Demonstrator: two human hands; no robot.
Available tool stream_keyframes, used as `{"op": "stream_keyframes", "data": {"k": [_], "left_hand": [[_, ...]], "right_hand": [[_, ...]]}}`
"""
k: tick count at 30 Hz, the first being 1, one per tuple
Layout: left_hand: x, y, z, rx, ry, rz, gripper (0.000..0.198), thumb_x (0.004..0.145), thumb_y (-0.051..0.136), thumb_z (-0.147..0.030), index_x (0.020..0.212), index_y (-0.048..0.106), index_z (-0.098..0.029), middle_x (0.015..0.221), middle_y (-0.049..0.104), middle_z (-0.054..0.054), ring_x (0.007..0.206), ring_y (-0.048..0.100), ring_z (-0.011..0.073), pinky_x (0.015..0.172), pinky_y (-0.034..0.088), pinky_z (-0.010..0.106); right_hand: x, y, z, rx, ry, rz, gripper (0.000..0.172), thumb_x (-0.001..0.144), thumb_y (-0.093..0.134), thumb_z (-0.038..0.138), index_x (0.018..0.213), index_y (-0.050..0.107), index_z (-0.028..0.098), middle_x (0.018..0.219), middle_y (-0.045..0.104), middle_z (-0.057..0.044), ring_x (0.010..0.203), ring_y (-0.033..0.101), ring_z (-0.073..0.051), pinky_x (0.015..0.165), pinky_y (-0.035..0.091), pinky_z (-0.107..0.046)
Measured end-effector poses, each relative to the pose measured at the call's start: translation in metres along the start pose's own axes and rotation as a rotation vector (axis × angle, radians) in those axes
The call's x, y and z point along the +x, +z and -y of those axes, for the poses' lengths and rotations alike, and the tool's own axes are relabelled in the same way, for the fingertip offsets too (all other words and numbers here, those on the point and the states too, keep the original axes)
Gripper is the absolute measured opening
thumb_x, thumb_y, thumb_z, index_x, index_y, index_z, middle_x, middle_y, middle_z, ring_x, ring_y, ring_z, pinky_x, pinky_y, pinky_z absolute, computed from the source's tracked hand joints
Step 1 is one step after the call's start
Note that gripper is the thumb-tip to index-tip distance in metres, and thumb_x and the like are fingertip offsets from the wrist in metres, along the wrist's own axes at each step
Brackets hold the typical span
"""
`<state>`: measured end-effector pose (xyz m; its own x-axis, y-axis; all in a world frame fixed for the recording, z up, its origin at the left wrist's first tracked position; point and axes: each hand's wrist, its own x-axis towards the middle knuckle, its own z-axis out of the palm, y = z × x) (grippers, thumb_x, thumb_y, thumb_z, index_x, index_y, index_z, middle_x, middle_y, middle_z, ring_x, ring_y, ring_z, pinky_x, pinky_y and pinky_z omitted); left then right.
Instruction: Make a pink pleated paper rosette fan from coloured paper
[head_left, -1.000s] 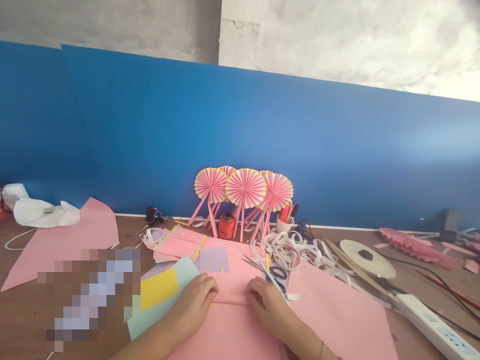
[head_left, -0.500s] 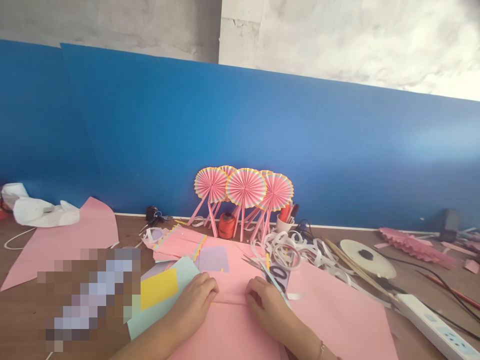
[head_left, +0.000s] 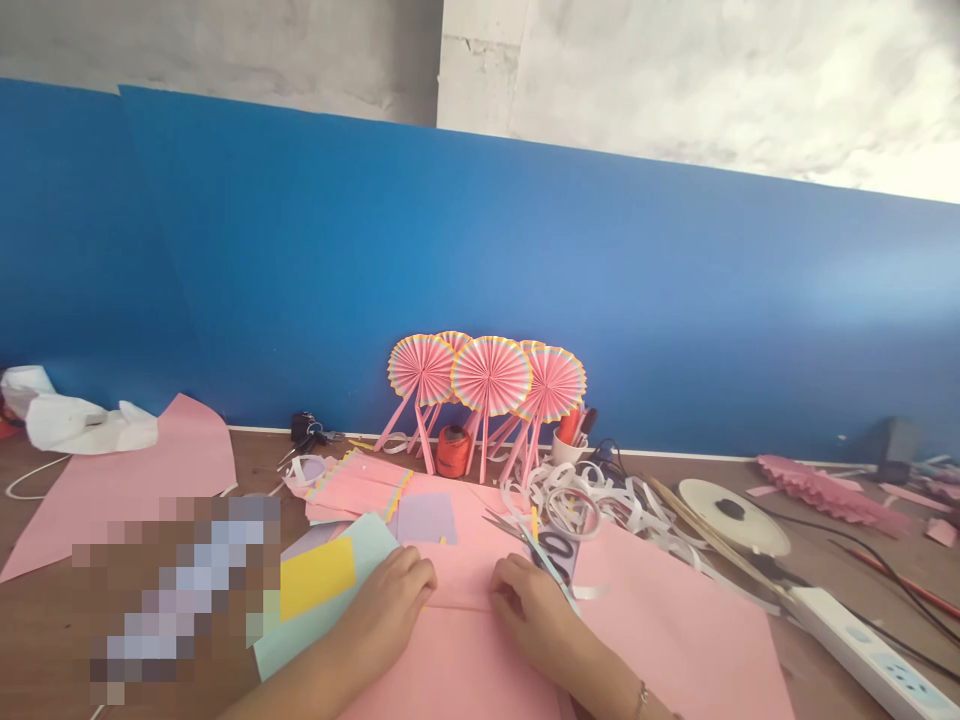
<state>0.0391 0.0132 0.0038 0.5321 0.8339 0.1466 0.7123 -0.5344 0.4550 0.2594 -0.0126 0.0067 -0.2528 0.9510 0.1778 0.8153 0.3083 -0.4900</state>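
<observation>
Pink sheet of smooth paper [head_left: 480,665] lies at the middle of the near part of the brown worktop [head_left: 45,640], directly under both hands, a straight line running across it between them; whether that is a crease or an edge I cannot tell. The left hand [head_left: 397,600] and right hand [head_left: 529,600] stand apart, fingers curled in narrow and tips down at the paper; whether they pinch it is hidden. Uneven pressure from the two sides could skew that line or leave a wrinkle. Just beyond the right hand lie black-handled metal scissors [head_left: 545,543] and a thin light-blue strip [head_left: 553,572]; a sideways sweep could knock the handles or drag the strip along. By the left forearm, a light-blue sheet [head_left: 379,535] bearing a yellow paper rectangle [head_left: 319,580] could slide if the arm brushes it. Farther right, tangled white curled strips [head_left: 592,480] might catch on whatever passes over them. Toward the worktop's back edge, round pleated pink paper fans [head_left: 491,375] on slim pink legs stand near an orange-red spool [head_left: 453,452]; since they look light, a shove from the papers in front could topple them.
</observation>
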Motion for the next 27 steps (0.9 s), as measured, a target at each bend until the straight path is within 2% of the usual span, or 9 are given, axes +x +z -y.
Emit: {"op": "stream_keyframes", "data": {"k": [3,7,10,14,17,20,23,25,27], "left_hand": [[-0.001,0.003,-0.001,0.132,0.071,-0.017,0.029,0.088,0.039,-0.004,0.087,0.063,-0.02,0.088,0.058,0.003,0.085,0.053,0.0186,0.072,0.04,0.029],[-0.004,0.005,-0.003,0.266,0.287,-0.065,0.036,0.088,0.043,-0.006,0.109,0.061,-0.029,0.095,0.056,0.003,0.087,0.048,0.0191,0.074,0.038,0.03],[-0.004,0.002,-0.002,0.327,0.337,-0.08,0.03,0.085,0.047,-0.004,0.096,0.065,-0.025,0.092,0.057,0.004,0.085,0.047,0.02,0.072,0.037,0.032],[-0.002,-0.007,0.003,0.394,0.292,-0.085,0.029,0.074,0.049,0.004,0.065,0.063,-0.02,0.08,0.058,0.004,0.079,0.046,0.0205,0.065,0.033,0.033],[0.001,-0.015,0.01,0.391,0.246,-0.139,0.032,0.066,0.046,0.009,0.051,0.055,-0.018,0.069,0.056,0.004,0.072,0.045,0.0194,0.061,0.031,0.033],[0.001,-0.021,0.018,0.293,0.158,-0.326,0.032,0.063,0.04,0.008,0.05,0.053,-0.019,0.062,0.056,0.003,0.068,0.046,0.0189,0.06,0.031,0.032],[-0.001,-0.023,0.02,0.071,0.081,-0.5,0.032,0.065,0.035,0.003,0.052,0.054,-0.019,0.058,0.055,0.002,0.065,0.048,0.0182,0.061,0.034,0.031],[-0.003,-0.021,0.017,-0.094,-0.005,-0.455,0.032,0.069,0.035,-0.003,0.056,0.059,-0.02,0.057,0.056,0.002,0.062,0.05,0.0176,0.06,0.036,0.03],[-0.003,-0.017,0.008,-0.308,-0.141,-0.279,0.031,0.073,0.037,-0.011,0.067,0.066,-0.019,0.057,0.058,0.001,0.057,0.053,0.0168,0.057,0.038,0.029]], "right_hand": [[-0.001,0.0,0.003,-0.093,-0.047,-0.02,0.023,0.076,0.044,0.001,0.082,0.058,0.019,0.084,0.055,-0.002,0.075,0.053,-0.016,0.065,0.037,-0.026],[-0.003,0.002,0.006,-0.236,-0.25,0.001,0.036,0.079,0.046,0.001,0.099,0.062,0.026,0.089,0.056,-0.002,0.081,0.051,-0.018,0.068,0.036,-0.028],[-0.003,0.0,0.005,-0.304,-0.353,0.004,0.035,0.078,0.049,0.003,0.097,0.064,0.029,0.084,0.056,-0.001,0.078,0.049,-0.018,0.066,0.034,-0.028],[-0.004,-0.012,0.005,-0.327,-0.303,0.043,0.025,0.068,0.051,0.002,0.073,0.065,0.022,0.081,0.057,-0.002,0.077,0.049,-0.018,0.066,0.034,-0.029],[-0.006,-0.021,0.007,-0.294,-0.244,0.088,0.026,0.062,0.049,0.002,0.071,0.064,0.021,0.08,0.058,-0.003,0.075,0.049,-0.018,0.066,0.036,-0.03],[-0.006,-0.021,0.004,-0.215,-0.234,0.097,0.032,0.062,0.046,0.001,0.075,0.067,0.022,0.079,0.058,-0.003,0.076,0.052,-0.019,0.066,0.039,-0.029],[-0.003,-0.016,-0.005,0.03,-0.191,0.055,0.037,0.065,0.046,0.001,0.085,0.07,0.022,0.079,0.058,-0.003,0.071,0.055,-0.016,0.063,0.042,-0.027],[0.0,-0.012,-0.01,0.246,-0.143,-0.016,0.035,0.071,0.047,0.005,0.092,0.07,0.021,0.078,0.058,-0.003,0.069,0.057,-0.014,0.062,0.045,-0.026],[0.002,-0.009,-0.011,0.423,-0.1,-0.101,0.031,0.075,0.049,0.01,0.095,0.07,0.02,0.077,0.059,-0.003,0.067,0.058,-0.014,0.063,0.048,-0.027]]}}
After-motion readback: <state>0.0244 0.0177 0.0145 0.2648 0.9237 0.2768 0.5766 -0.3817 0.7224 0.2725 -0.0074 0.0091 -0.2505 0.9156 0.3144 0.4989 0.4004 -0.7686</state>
